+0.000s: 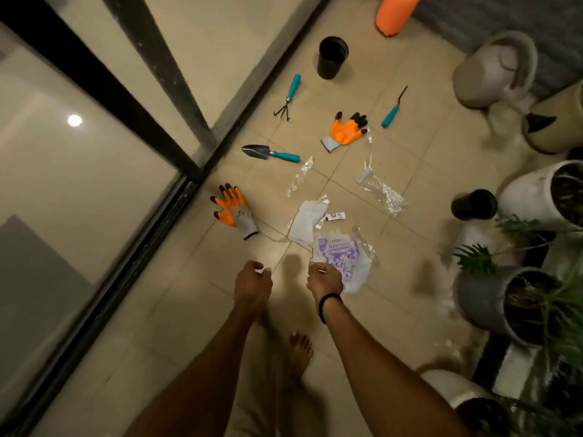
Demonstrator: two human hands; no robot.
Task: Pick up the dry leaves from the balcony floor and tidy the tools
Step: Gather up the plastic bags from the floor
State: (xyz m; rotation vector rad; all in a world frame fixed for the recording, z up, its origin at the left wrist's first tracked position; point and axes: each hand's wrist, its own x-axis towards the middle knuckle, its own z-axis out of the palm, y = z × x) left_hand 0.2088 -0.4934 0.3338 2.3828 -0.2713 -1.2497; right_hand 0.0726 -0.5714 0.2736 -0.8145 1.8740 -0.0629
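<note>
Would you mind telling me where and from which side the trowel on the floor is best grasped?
Probably grip the trowel by its teal handle, from above, wrapping across it. It lies flat on the floor, free on both sides, while the pointed metal blade faces the glass door.

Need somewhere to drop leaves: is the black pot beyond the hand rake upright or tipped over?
Upright: the black pot stands on its narrower base, open rim facing up. Contents: cannot tell, inside is dark.

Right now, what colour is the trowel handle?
Teal trowel handle; head view shows it best.
</note>
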